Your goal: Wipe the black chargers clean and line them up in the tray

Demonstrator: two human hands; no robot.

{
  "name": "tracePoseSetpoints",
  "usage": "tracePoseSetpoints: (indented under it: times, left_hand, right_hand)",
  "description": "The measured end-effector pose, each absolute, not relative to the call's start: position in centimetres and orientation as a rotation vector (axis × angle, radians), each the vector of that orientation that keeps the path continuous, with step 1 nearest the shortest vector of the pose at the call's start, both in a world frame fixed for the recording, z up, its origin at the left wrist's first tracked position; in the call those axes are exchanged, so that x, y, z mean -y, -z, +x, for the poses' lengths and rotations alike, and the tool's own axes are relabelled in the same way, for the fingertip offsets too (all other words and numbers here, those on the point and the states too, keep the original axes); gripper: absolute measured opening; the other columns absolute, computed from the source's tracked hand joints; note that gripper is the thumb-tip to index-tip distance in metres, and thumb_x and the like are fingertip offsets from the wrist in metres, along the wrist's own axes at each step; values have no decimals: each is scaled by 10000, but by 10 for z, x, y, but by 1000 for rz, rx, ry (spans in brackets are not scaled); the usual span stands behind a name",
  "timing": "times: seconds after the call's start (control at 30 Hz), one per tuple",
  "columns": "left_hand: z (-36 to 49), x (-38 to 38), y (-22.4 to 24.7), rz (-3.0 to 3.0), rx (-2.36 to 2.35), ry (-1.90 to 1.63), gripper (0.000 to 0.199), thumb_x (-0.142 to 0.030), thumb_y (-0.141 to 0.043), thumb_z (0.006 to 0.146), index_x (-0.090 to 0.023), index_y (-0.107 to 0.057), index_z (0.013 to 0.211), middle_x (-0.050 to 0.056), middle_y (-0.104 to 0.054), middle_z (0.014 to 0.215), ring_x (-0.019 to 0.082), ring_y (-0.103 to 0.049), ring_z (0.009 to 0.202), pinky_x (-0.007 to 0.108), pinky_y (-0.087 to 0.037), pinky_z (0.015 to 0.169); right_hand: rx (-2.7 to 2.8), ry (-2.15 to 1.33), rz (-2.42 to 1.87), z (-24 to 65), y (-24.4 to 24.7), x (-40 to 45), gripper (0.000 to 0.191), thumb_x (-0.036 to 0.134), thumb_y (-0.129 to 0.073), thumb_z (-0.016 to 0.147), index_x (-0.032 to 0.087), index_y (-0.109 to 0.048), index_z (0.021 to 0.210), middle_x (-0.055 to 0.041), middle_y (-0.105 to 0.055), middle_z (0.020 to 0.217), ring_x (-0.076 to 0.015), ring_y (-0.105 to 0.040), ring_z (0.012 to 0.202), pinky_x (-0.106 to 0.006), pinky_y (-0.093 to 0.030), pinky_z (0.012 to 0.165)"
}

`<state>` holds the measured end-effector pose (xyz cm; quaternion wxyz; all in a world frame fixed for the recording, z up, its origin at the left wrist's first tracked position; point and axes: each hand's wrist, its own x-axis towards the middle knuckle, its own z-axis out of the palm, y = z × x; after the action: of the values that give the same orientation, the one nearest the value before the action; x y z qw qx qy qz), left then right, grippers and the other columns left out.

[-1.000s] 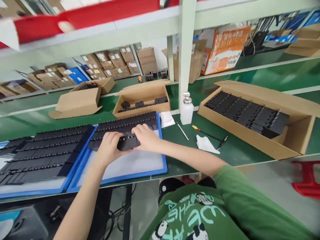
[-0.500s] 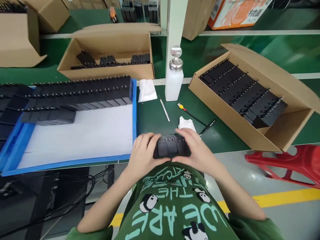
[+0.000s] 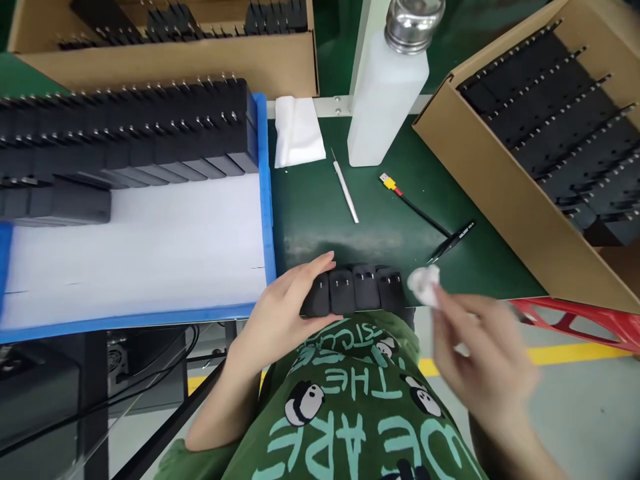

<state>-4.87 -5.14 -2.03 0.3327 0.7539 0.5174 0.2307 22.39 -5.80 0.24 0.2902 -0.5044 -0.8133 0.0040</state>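
Several black plug adapters [image 3: 354,290] stand in a short row at the table's front edge, pins up. My left hand [image 3: 287,313] grips the left end of the row, thumb on the near side and fingers on the far side. To the right of the row, my right hand [image 3: 480,353], blurred, pinches a crumpled white cloth [image 3: 424,284] between thumb and fingertips. Black tweezers [image 3: 453,241] lie just beyond the cloth, touching a cable [image 3: 420,212] with a yellow USB plug.
A blue-edged tray [image 3: 267,200] with rows of black adapters is at left. Cardboard boxes of adapters stand at back left [image 3: 200,65] and right [image 3: 520,180]. A white bottle [image 3: 385,100], folded cloth [image 3: 299,132] and white pen-like tool [image 3: 345,187] lie between them.
The view has moved closer to the table. My right hand has let go of the adapters, moved right and taken the white cloth off the table. My left hand still holds the row.
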Motion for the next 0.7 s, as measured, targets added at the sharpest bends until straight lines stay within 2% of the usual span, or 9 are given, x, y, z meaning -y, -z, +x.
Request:
tracePoseSetpoints:
  times: [0.07, 0.13, 0.3, 0.37, 0.47, 0.53, 0.63, 0.7]
  left_hand:
    - [-47, 49, 22, 1998, -1353, -645, 814, -349, -785, 833, -280, -336, 1507, 64, -662, 1347, 223, -638, 1236, 344, -555, 999]
    - [-46, 47, 25, 2018, -1355, -678, 793, -358, -810, 806, -259, -388, 1470, 64, -684, 1307, 223, -658, 1196, 333, -558, 985]
    - [-46, 46, 29, 2031, -1354, -695, 709, -345, -791, 825, -237, -434, 1428, 72, -689, 1296, 225, -669, 1172, 325, -555, 984]
    - [-46, 46, 29, 2037, -1341, -711, 644, -307, -734, 874, -243, -427, 1436, 73, -687, 1301, 224, -670, 1170, 325, -561, 966]
    - [-46, 46, 28, 2037, -1330, -735, 566, -189, -593, 933, -258, -401, 1461, 69, -692, 1289, 211, -676, 1153, 319, -570, 926]
    - [-46, 46, 28, 2038, -1334, -727, 593, -229, -611, 937, -269, -378, 1480, 70, -698, 1277, 223, -682, 1144, 331, -576, 909]
    - [-46, 46, 30, 2049, -1356, -708, 731, -385, -731, 877, -276, -355, 1495, 74, -708, 1261, 254, -688, 1138, 351, -587, 889]
    - [-47, 45, 32, 2071, -1353, -694, 781, -408, -753, 856, -274, -337, 1503, 79, -706, 1262, 266, -685, 1150, 364, -593, 886]
  right_hand:
    - [2321, -49, -1324, 212, 1, 70, 586, -47, -598, 845, 108, -532, 1406, -103, -639, 907, -203, -603, 811, -333, -535, 693]
    - [2416, -14, -1305, 199, 9, 75, 583, -66, -564, 844, 28, -490, 1415, -141, -644, 931, -235, -587, 854, -369, -537, 725]
    - [2524, 79, -1162, 160, 13, 70, 367, -27, -570, 857, -62, -599, 1221, -175, -668, 928, -246, -563, 845, -369, -522, 703]
    - [2502, -49, -1037, 144, 9, 64, 301, -5, -546, 870, -75, -627, 1151, -182, -673, 929, -243, -563, 859, -360, -528, 713]
    - [2420, -458, -844, 139, 1, 56, 316, 20, -471, 902, -31, -629, 1171, -128, -669, 897, -209, -562, 849, -327, -558, 764]
    - [2299, -677, -855, 152, -8, 57, 361, 2, -457, 894, 35, -618, 1216, -90, -649, 891, -184, -562, 827, -315, -565, 759]
    - [2025, -654, -1183, 188, -30, 64, 401, -31, -534, 841, 162, -660, 1170, -56, -614, 902, -172, -566, 784, -323, -523, 663]
    - [1737, -561, -1430, 213, -42, 65, 266, 24, -588, 855, 217, -694, 1005, -44, -589, 858, -184, -571, 747, -323, -474, 586]
